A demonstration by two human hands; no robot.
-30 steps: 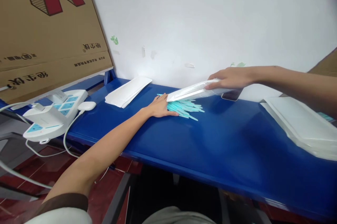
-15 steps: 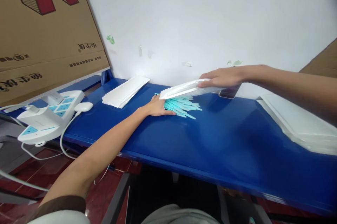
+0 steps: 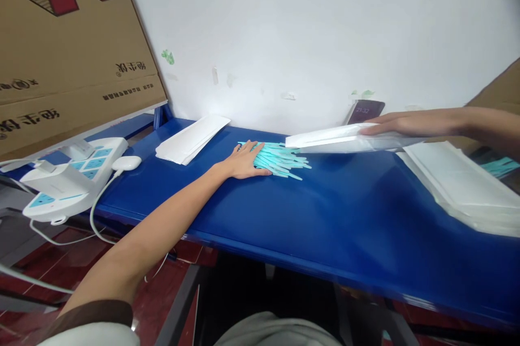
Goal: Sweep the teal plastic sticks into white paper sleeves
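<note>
My left hand (image 3: 246, 162) lies with spread fingers on the left end of a loose pile of thin turquoise sticks (image 3: 282, 161) on the blue table (image 3: 292, 216). Above the table, to the right of the pile, my right hand (image 3: 390, 123) grips a flat white packet (image 3: 333, 138) from above, its narrow end pointing left. What the packet contains cannot be made out. At the far right a stack of similar white packets (image 3: 467, 178) lies near my right forearm.
White folded sheets (image 3: 193, 140) lie at the back left. A phone (image 3: 365, 112) leans on the wall. A power strip (image 3: 77, 173) with a white charger puck (image 3: 125, 163) sits at the left edge. A large cardboard box (image 3: 77, 37) stands behind it. More turquoise sticks (image 3: 501, 167) show at the right.
My right hand has moved right with the white packet, away from above the pile, uncovering more of the sticks and the phone. My left hand stays on the pile.
</note>
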